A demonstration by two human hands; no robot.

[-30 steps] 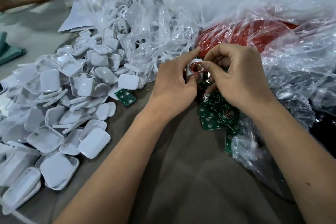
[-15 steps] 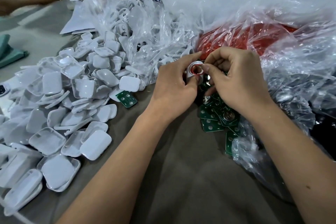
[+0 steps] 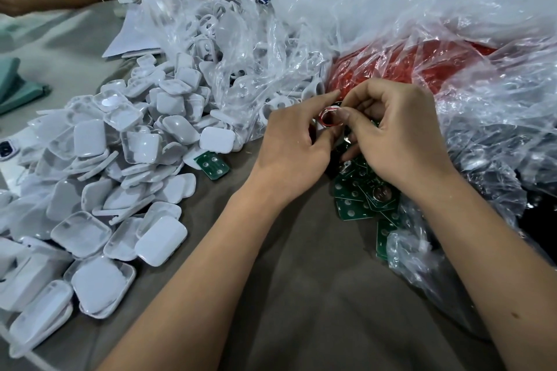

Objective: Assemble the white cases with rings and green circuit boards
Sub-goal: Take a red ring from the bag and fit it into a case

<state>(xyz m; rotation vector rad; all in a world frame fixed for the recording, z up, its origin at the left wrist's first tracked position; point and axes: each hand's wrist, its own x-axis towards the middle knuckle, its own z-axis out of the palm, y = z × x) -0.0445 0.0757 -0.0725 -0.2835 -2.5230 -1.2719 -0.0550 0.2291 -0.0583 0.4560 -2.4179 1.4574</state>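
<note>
A: What takes up most of the table (image 3: pixel 301 295)?
B: Crumpled clear plastic bags (image 3: pixel 422 24) across the far and right side, one over a red mass (image 3: pixel 407 69). On the left lies a big heap of white cases (image 3: pixel 120 175).
A: And the green circuit boards (image 3: pixel 361 196)?
B: A small pile near the right wrist, partly under plastic; one stray board (image 3: pixel 212 165) lies beside the heap.
A: Any readable writing?
B: None I can make out.
A: The hands?
B: They meet at the centre, just before the red bag. The left hand (image 3: pixel 289 153) and right hand (image 3: pixel 401 135) both pinch a small ring (image 3: pixel 329 118) with a red band, fingers narrowly closed on it.
</note>
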